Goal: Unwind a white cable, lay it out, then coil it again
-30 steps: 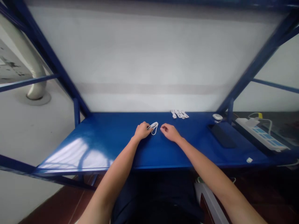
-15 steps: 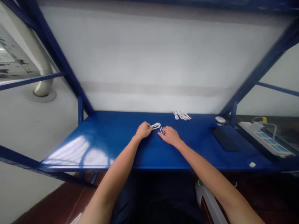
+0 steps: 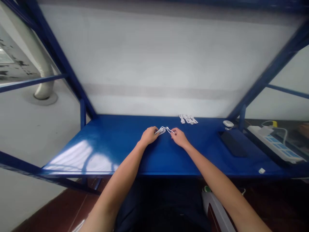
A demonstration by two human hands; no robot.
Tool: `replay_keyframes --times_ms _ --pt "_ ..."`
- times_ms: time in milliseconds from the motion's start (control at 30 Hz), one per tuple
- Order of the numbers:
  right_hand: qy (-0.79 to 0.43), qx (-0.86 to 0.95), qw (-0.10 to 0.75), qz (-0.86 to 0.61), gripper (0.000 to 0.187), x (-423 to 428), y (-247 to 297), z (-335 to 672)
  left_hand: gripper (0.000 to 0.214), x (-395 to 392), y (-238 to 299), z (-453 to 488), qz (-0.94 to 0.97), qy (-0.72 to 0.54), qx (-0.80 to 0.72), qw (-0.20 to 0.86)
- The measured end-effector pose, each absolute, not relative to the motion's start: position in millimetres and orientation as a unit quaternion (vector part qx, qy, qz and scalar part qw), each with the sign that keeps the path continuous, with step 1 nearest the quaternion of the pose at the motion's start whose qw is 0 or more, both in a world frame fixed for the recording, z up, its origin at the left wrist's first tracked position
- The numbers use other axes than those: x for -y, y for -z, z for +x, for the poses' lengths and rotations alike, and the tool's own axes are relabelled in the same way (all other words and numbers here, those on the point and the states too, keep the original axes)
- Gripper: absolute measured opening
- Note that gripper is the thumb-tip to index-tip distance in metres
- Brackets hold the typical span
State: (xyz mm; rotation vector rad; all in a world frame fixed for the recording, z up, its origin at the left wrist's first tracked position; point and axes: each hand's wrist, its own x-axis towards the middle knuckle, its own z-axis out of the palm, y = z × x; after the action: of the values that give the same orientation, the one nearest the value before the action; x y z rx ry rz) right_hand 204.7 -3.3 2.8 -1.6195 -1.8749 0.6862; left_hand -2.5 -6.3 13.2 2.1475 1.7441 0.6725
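Nearest us: dark clothing (image 3: 159, 206) over our lap, plus a grey-white item (image 3: 214, 206) lower right that we can't identify. Blue table (image 3: 116, 141) ahead. By its front edge, right side, we see a small white block (image 3: 262, 170); looks like a charger head, too small to confirm. Mid-table: white cable (image 3: 162, 130), looped several times, sits between our two hands. Left hand (image 3: 149, 135): fingers closed, thumb side clamped on the left end of the loops. Right hand (image 3: 179, 137): thumb and fingers pinched nearly together on a strand leading off the right of the loops. We can't tell if the loops touch the tabletop. Well right of that hand: dark smartphone (image 3: 233, 144) lying flat, then a white power strip (image 3: 277, 145) with blue socket faces. Farther back: white rounded case (image 3: 228, 123) near the right rear corner; row of white cable bundles (image 3: 188, 119) along the rear edge. Behind: white panel (image 3: 154, 58), blue frame (image 3: 64, 69) around it.
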Motion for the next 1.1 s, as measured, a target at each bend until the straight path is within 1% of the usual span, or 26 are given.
replay_keyframes --times_ms 67,100,200,300,367,467,533,600,667,733,800,867,933,1000,1100 --pt "-0.293 0.679 0.305 -0.599 0.018 0.7 -1.3 207.0 0.022 8.1 -14.4 -0.6 0.737 -0.231 -0.615 0.159" --pt "-0.291 0.682 0.311 -0.595 0.018 0.2 -0.6 207.7 0.023 8.6 -14.6 0.0 0.732 -0.233 -0.62 0.162" --pt "-0.224 0.73 0.304 -0.57 0.023 1.3 1.2 207.9 0.023 8.4 -13.2 0.6 0.721 -0.246 -0.629 0.158" --pt "-0.159 0.77 0.294 -0.544 0.026 3.6 2.5 207.0 0.016 6.9 -10.4 0.5 0.728 -0.247 -0.624 0.137" --pt "-0.138 0.778 0.294 -0.538 0.027 4.4 2.9 206.8 0.013 6.4 -8.8 0.8 0.739 -0.245 -0.618 0.11" --pt "-0.139 0.784 0.287 -0.532 0.032 4.5 2.6 207.3 0.018 7.0 -7.9 1.8 0.739 -0.251 -0.619 0.089" --pt "-0.15 0.79 0.283 -0.523 0.032 4.8 1.6 207.8 0.023 7.6 -8.5 2.0 0.734 -0.259 -0.619 0.106" --pt "-0.152 0.796 0.278 -0.515 0.033 6.1 -0.4 207.7 0.026 7.5 -9.7 1.7 0.722 -0.274 -0.618 0.145" --pt "-0.141 0.799 0.264 -0.521 0.036 8.3 -3.4 207.2 0.022 6.2 -11.0 0.9 0.707 -0.299 -0.615 0.179" --pt "-0.132 0.803 0.23 -0.533 0.04 10.9 -7.0 206.4 0.021 4.0 -11.6 0.0 0.697 -0.319 -0.61 0.202" --pt "-0.134 0.811 0.193 -0.535 0.042 13.0 -10.0 205.5 0.026 1.5 -11.3 -0.9 0.689 -0.325 -0.604 0.234" --pt "-0.14 0.818 0.181 -0.527 0.036 14.0 -11.7 204.8 0.026 -0.6 -10.4 -1.6 0.683 -0.323 -0.598 0.266" --pt "-0.142 0.819 0.188 -0.524 0.025 14.0 -12.0 204.2 0.023 -1.7 -9.6 -2.1 0.686 -0.322 -0.591 0.277" --pt "-0.14 0.815 0.188 -0.53 0.018 13.6 -11.7 203.6 0.021 -1.4 -9.4 -2.3 0.694 -0.323 -0.581 0.275" --pt "-0.129 0.807 0.163 -0.552 0.016 13.4 -12.2 202.5 0.018 2.2 -10.9 -1.3 0.718 -0.334 -0.561 0.241"
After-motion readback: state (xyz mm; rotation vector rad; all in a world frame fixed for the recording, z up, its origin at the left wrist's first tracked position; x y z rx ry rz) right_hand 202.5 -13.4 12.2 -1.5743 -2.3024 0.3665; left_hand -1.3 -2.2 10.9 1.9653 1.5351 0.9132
